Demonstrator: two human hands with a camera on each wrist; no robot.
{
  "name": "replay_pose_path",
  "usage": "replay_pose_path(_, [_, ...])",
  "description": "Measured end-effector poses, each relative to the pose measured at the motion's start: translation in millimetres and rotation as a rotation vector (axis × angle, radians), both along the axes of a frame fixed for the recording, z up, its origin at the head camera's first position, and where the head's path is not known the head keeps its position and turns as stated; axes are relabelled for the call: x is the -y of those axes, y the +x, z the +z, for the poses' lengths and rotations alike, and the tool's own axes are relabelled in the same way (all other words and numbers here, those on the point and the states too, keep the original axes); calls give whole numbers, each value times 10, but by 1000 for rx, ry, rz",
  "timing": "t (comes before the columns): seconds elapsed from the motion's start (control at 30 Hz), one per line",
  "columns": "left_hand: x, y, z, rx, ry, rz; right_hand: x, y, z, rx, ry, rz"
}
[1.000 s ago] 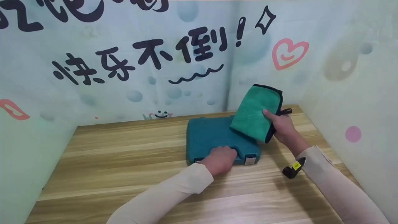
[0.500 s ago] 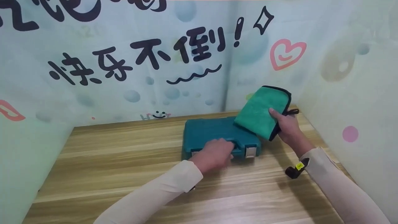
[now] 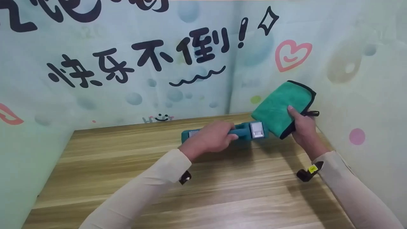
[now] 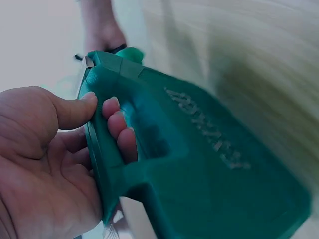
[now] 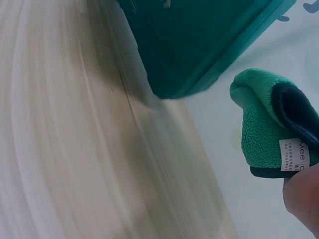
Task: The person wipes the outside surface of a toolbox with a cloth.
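My left hand (image 3: 211, 135) grips the handle of a teal plastic tool case (image 4: 199, 149), its fingers curled through the handle opening. The case is tipped up on end, handle and metal latches facing me, with raised lettering on its side in the left wrist view. In my right hand (image 3: 306, 127) is a folded green cloth (image 3: 283, 108) with black edging and a small black loop, thumb on top. A white label shows on the cloth (image 5: 264, 124) in the right wrist view. The cloth's lower corner is close beside the case's right end.
The wood-grain table (image 3: 127, 171) runs back to a pale printed backdrop (image 3: 203, 92) with large black characters. A side wall (image 3: 375, 105) stands close to the right arm. Small black wrist cameras sit at both cuffs.
The case, lying flat before, has been tipped up by its handle in my left hand. My right hand has moved right with the cloth, off the case top.
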State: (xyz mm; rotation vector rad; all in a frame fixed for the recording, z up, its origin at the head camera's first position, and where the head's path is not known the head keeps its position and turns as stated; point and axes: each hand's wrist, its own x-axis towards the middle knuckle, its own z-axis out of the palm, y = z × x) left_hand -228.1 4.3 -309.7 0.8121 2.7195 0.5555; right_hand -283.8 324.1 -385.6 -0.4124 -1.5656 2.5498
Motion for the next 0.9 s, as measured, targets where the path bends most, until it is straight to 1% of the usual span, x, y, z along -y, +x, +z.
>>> replay_pose_path(0.1, [50, -6, 142, 62, 23, 32, -5, -4, 8, -5, -5, -5])
replay_pose_path(0.2, [128, -35, 245, 156, 77, 66, 17, -3, 11, -5, -6, -4])
replay_pose_path(0.27, [207, -69, 295, 224, 163, 98, 42, -3, 10, -9, -9, 7])
replay_pose_path(0.37, [353, -134, 319, 321, 344, 155, 72, 0, 9, -20, -8, 16])
replay_pose_path(0.47, [494, -183, 283, 424, 522, 202, 86, 5, 8, -34, -14, 8])
replay_pose_path(0.57, [610, -203, 232, 509, 646, 263, 102, 3, 7, -51, -40, 9])
replay_pose_path(0.67, [713, -227, 174, 573, 763, 336, 126, 9, 10, -58, -45, 20])
replay_pose_path(0.77, [828, -274, 89, 641, 885, 403, 143, 23, 12, -65, -29, 51])
replay_pose_path(0.9, [989, -327, -67, 723, 1017, 480, 182, 42, 19, -85, -9, 109])
